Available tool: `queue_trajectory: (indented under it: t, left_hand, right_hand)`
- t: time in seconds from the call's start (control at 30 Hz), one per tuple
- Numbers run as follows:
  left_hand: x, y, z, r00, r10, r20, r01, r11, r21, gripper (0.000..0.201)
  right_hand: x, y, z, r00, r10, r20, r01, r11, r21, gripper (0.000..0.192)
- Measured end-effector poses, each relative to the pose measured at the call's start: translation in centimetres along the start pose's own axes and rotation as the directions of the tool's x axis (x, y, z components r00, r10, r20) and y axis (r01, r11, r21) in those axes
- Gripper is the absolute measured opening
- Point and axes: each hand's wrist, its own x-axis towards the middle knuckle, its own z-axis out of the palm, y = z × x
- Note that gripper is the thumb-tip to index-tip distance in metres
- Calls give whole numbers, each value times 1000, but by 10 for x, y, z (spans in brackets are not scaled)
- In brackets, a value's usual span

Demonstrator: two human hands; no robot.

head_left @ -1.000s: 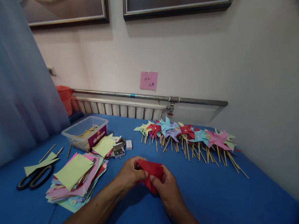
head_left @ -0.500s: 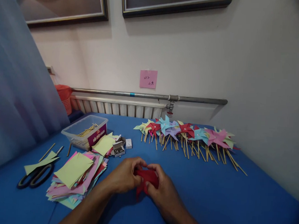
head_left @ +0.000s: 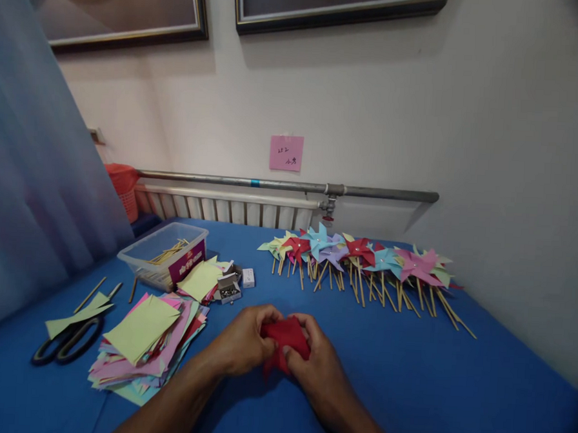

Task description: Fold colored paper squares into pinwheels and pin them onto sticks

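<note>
Low over the front middle of the blue table, a piece of red paper (head_left: 285,339) is partly folded, its points sticking out below. My left hand (head_left: 248,340) pinches its left side between thumb and fingers. On the right side, my right hand (head_left: 317,360) grips it, thumb in front and fingers behind. The fingers cover part of the folds. Left of my hands lies a stack of coloured paper sheets (head_left: 142,331), pale yellow on top. Just beyond stands a small open box of metal pins (head_left: 228,289).
Finished paper pinwheels (head_left: 321,241) on sticks lie in a row at back right. A clear plastic tub (head_left: 147,241) holds wooden sticks. Black-handled scissors (head_left: 76,341) lie far left under a pale paper scrap. A radiator (head_left: 231,208) and pipe run along the wall.
The red paper has turned slightly, showing more of its flat upper surface between my hands. Both hands keep hold of it in nearly the same place.
</note>
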Motion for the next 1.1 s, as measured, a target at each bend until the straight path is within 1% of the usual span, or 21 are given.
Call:
queue_trajectory:
  t: [0.07,0.13,0.23,0.33,0.43,0.5,0.57,0.67,0.8,0.9,1.1]
  left_hand:
    - [2,1,2,999,-5,-35,2,997,-77,27]
    - [5,-1,2,997,-12,-76,-2,984,-178,27]
    - [12,-9,2,983,-37,-182,-28,940,-341,27]
    - [17,-14,2,960,-69,-273,-60,897,-438,27]
    - [17,-13,3,951,-98,-295,-64,867,-494,28]
    - [16,-10,6,944,-112,-310,-67,855,-514,29]
    - [16,-9,9,933,-127,-338,-74,849,-523,30]
    - [18,-10,16,915,-151,-375,-83,837,-540,31]
    - [20,-13,26,900,-148,-411,-127,812,-570,32]
    - [19,-15,32,895,-147,-421,-140,803,-579,31]
    - [17,-13,38,898,-148,-415,-139,799,-586,30]
  right_hand:
    - [3,0,-2,1000,27,4,-28,995,93,39]
    - [5,1,-3,999,42,4,-42,973,227,39]
    - [7,4,-3,998,56,-10,-47,905,422,49]
    - [5,6,2,998,52,35,-63,850,523,57]
    - [5,9,10,996,-38,85,-14,843,538,61]
    - [7,15,15,994,-68,81,16,854,520,64]
    - [10,21,18,998,-39,40,14,870,492,64]
    - [13,26,20,999,14,-30,2,881,474,56]
    - [13,25,20,992,17,-127,48,871,490,42]
    - [14,27,19,984,39,-174,50,875,482,37]
    - [18,37,19,967,100,-236,13,899,437,32]
